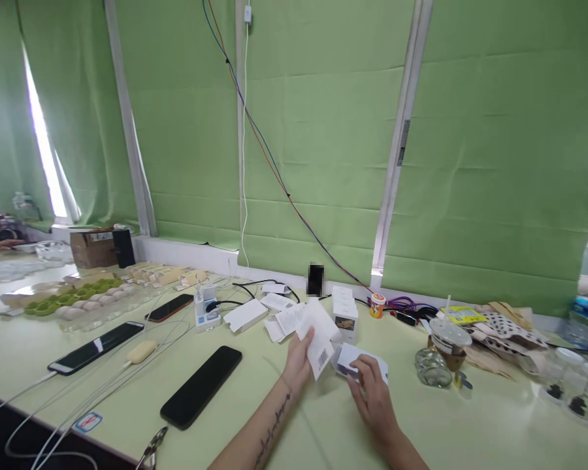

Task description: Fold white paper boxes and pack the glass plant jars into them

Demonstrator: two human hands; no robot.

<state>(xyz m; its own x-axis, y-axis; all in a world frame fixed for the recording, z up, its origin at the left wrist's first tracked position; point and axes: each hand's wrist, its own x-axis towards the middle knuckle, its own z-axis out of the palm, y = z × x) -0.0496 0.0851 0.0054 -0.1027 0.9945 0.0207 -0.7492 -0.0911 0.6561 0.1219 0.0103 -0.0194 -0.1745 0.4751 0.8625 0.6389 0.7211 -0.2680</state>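
My left hand point(298, 356) is closed on a white paper packet point(320, 329) with a barcode, lifted over the table. To its right, my right hand point(370, 385) has its fingers bent at the near edge of a white box point(361, 362) lying on the table; the thumb's contact is hard to make out. Behind the hands stand several white small boxes point(343, 307) in a row. More flat white cartons point(245, 316) and printed papers point(288, 318) lie left of the packet.
Phones point(202, 386), a power strip point(207, 310) and white cables spread over the left side, with egg trays point(73, 297) behind. On the right are a plastic cup point(449, 336), a yellow packet point(463, 315) and clear jars point(561, 372). Pliers point(153, 445) lie near the front edge.
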